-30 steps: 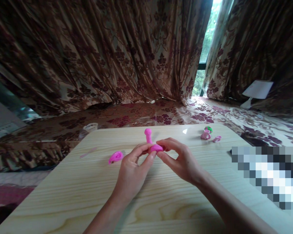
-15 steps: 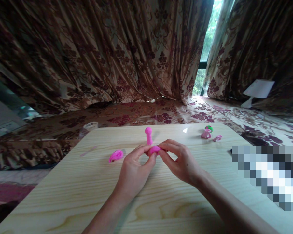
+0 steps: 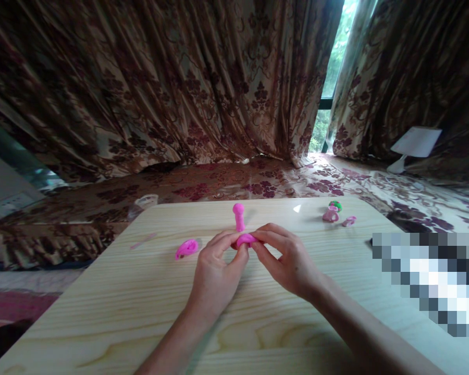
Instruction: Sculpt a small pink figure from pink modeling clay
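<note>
A small curved piece of bright pink modelling clay (image 3: 245, 240) is pinched between the fingertips of both hands above the table. My left hand (image 3: 218, 260) is closed on its left side, thumb below and fingers behind. My right hand (image 3: 288, 255) grips the right end between thumb and index finger. Just beyond my fingers stands an upright pink clay stick with a round top (image 3: 238, 216); its foot is partly hidden by my hands. Left of my left hand, a looped lump of pink clay (image 3: 186, 248) lies on the table.
On the pale wooden table (image 3: 234, 333), a green-and-pink ball-like item (image 3: 334, 206) and dull pink pieces (image 3: 330, 215) sit at the back right. A thin pinkish strip (image 3: 143, 241) lies at left. Something pixelated covers the right edge. A white lamp (image 3: 416, 141) stands beyond.
The right thumb and index finger have parted a little, showing more of the clay's curve. Both hands stay in nearly the same place.
</note>
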`<action>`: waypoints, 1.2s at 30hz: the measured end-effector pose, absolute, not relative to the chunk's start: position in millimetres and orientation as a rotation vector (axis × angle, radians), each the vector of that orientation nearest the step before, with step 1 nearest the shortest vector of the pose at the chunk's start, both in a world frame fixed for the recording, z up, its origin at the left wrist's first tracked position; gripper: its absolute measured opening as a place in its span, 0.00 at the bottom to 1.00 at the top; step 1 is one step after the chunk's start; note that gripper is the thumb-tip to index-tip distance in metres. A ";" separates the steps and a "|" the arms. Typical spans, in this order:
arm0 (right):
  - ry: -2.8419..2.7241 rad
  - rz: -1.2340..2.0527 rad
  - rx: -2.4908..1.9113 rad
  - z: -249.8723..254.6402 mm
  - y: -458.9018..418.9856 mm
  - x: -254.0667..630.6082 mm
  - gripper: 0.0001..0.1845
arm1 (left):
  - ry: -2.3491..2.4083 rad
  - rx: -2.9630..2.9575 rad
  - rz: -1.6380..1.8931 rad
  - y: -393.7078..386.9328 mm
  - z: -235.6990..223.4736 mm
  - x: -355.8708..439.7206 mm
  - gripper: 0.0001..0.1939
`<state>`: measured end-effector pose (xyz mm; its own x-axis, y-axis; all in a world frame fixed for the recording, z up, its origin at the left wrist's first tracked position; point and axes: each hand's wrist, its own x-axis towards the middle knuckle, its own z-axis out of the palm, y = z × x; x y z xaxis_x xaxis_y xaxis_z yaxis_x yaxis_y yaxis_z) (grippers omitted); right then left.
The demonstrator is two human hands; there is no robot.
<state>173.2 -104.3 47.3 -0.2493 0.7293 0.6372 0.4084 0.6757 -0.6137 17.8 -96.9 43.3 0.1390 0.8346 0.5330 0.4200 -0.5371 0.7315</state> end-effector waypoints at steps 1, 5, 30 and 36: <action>-1.868 0.393 -0.901 47.6 -103.8 173.9 0.11 | 1.185 2.008 1.352 -96.9 43.7 18.0 0.09; -1.819 0.380 -0.938 49.6 -101.9 177.1 0.11 | 1.089 1.932 1.245 -97.8 45.7 19.1 0.13; -1.883 0.351 -1.009 45.5 -100.0 178.1 0.04 | 1.200 1.931 1.267 -99.4 48.7 22.3 0.09; -1.881 0.295 -0.997 43.0 -99.7 176.4 0.04 | 1.209 2.006 1.316 -100.4 44.6 22.4 0.09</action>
